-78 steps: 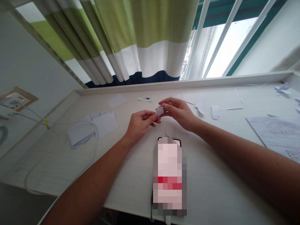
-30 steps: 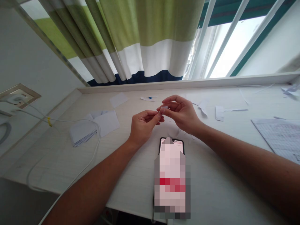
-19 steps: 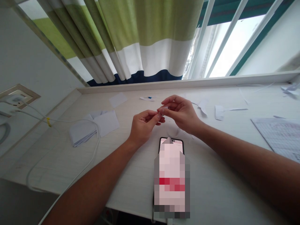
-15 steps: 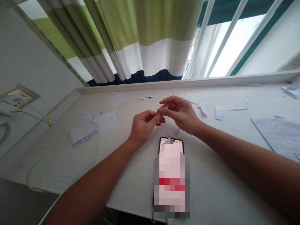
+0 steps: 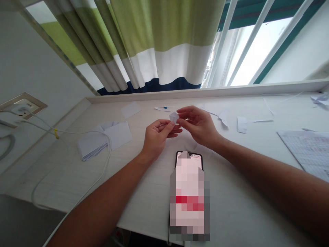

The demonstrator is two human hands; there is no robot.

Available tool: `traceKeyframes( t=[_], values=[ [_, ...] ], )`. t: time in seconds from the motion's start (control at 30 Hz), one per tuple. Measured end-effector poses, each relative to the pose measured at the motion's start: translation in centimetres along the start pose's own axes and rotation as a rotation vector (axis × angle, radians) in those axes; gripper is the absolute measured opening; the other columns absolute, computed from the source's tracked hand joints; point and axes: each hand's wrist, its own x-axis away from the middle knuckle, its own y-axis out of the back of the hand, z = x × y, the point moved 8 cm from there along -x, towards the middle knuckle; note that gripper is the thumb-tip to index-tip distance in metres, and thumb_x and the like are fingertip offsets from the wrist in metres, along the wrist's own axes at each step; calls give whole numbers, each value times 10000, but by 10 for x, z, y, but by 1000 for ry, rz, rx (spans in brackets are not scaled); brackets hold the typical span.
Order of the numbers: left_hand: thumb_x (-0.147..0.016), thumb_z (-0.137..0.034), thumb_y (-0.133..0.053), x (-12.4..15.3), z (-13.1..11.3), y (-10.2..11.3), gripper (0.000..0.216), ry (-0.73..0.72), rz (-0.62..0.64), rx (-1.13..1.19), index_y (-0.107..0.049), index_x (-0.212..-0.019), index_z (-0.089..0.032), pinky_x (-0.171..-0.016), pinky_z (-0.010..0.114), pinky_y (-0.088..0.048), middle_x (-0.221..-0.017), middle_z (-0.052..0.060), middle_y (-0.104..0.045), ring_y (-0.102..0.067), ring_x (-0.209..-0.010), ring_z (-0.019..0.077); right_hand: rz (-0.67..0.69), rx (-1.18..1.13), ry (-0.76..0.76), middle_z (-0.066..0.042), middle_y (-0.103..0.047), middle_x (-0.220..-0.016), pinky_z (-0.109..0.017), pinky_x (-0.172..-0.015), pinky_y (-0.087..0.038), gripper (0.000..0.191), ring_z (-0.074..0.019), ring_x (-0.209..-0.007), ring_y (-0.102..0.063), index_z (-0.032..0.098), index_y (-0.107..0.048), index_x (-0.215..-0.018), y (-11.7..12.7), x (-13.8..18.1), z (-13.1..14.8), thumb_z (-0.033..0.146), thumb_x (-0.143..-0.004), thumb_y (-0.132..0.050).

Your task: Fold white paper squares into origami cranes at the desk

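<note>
A small folded piece of white paper [image 5: 174, 117] stands up between the thumb and fingers of my left hand [image 5: 159, 134]. Just right of it is my right hand [image 5: 199, 124], its thumb and fingertips apart around the paper's right corner; whether they touch it is hard to see. Below both hands a phone [image 5: 189, 164] lies on the white desk [image 5: 144, 192], most of its screen pixelated.
A stack of white paper [image 5: 92, 145] lies to the left, with a white cable [image 5: 109, 151] crossing beside it. Paper scraps [image 5: 241, 124] are scattered to the right, near a printed sheet [image 5: 305, 149]. A curtain [image 5: 177, 61] hangs behind the desk.
The folded paper, mostly covered by fingers before, now shows above my left thumb. My right fingertips have moved slightly off it to the right.
</note>
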Motion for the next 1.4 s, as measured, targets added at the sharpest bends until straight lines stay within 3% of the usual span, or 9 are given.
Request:
traceKeyframes(
  t=[0.13, 0.3, 0.53, 1.03, 1.4],
  values=[
    [-743, -445, -895, 0, 4, -6, 400, 42, 81, -24, -670, -922, -166, -766, 364, -630, -823, 67, -813, -815, -836, 275, 35, 63, -7, -35, -779, -900, -369, -793, -610, 110, -191, -819, -722, 195, -765, -945, -2, 0, 1, 250, -849, -762],
    [-799, -534, -833, -3, 1, -3, 397, -5, 103, -90, -703, -829, -160, -716, 331, -628, -814, 51, -780, -809, -809, 256, 102, 136, 9, -50, -805, -959, -400, -846, -611, 154, -211, -873, -742, 201, -790, -1000, -5, 2, 6, 300, -888, -753],
    [-786, -604, -822, -3, -3, -3, 446, -57, 103, -148, -765, -855, -168, -708, 356, -640, -811, 65, -783, -806, -806, 266, 101, 195, 40, -45, -797, -946, -398, -834, -606, 124, -207, -857, -730, 219, -782, -962, -5, 2, 9, 322, -896, -760],
    [-788, -584, -834, -4, 1, -6, 445, -20, 178, -153, -779, -876, -152, -736, 354, -639, -874, 110, -821, -815, -826, 272, 100, 83, -106, -29, -746, -778, -335, -675, -575, 54, -173, -691, -684, 189, -737, -827, -5, -2, -2, 235, -835, -764],
    [-816, -530, -830, -4, -5, -10, 386, -41, 249, -166, -761, -855, -152, -792, 378, -641, -836, 107, -817, -808, -842, 258, 50, -143, -130, -9, -725, -822, -320, -701, -579, 357, -169, -756, -683, 206, -718, -892, -1, -2, -4, 376, -685, -952]
  ],
)
